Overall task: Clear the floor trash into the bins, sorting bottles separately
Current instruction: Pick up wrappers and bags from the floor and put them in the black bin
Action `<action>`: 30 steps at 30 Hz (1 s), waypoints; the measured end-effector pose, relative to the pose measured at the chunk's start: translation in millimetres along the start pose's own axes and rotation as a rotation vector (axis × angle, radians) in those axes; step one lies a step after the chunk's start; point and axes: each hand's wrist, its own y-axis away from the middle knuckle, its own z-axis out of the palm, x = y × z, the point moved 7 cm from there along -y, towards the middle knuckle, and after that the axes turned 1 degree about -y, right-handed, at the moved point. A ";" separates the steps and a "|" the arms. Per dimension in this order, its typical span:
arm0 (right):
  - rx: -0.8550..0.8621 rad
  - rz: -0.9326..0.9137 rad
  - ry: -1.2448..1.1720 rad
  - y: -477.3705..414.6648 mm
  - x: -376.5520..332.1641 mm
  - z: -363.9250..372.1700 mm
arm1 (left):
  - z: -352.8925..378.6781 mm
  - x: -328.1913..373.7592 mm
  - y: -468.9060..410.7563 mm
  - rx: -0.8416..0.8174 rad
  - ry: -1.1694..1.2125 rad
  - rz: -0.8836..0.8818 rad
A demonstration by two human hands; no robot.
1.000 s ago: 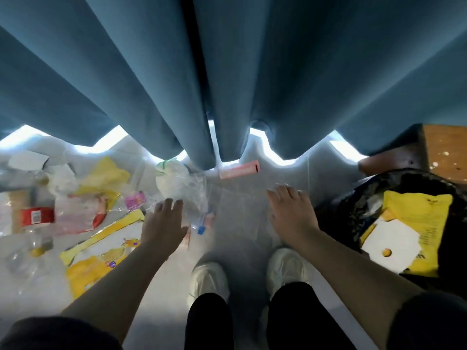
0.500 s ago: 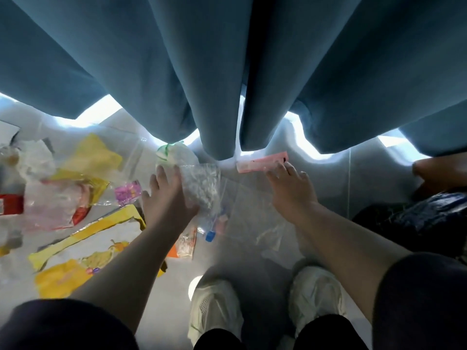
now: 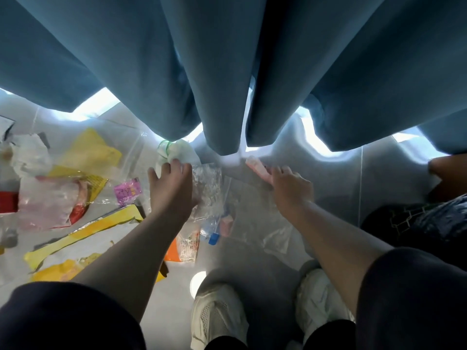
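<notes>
Two shoes, left hand, right hand

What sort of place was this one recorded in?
Probably an indoor room by a window or glass door: long blue curtains hang to a grey tiled floor, with daylight showing under their hems. Loose wrappers litter the floor, beside a black bin bag.
</notes>
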 end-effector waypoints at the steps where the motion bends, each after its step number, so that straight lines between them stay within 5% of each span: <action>1: -0.001 -0.004 0.004 2.8 0.5 1.7 | 0.4 -0.2 0.5 0.004 0.002 -0.008; 8: 0.128 -0.018 -0.055 15.1 9.9 2.8 | 4.8 -8.4 0.6 -0.033 0.031 -0.076; 14: -0.060 -0.235 -0.028 28.7 -1.3 16.3 | 1.5 -8.1 9.0 -0.072 0.078 -0.074; 21: -0.019 -0.124 0.027 42.1 -12.1 39.4 | -0.5 -5.8 13.3 -0.076 0.144 -0.071; 30: -0.060 -0.070 -0.217 53.2 -8.2 48.8 | -11.7 -4.0 21.2 -0.113 0.146 -0.082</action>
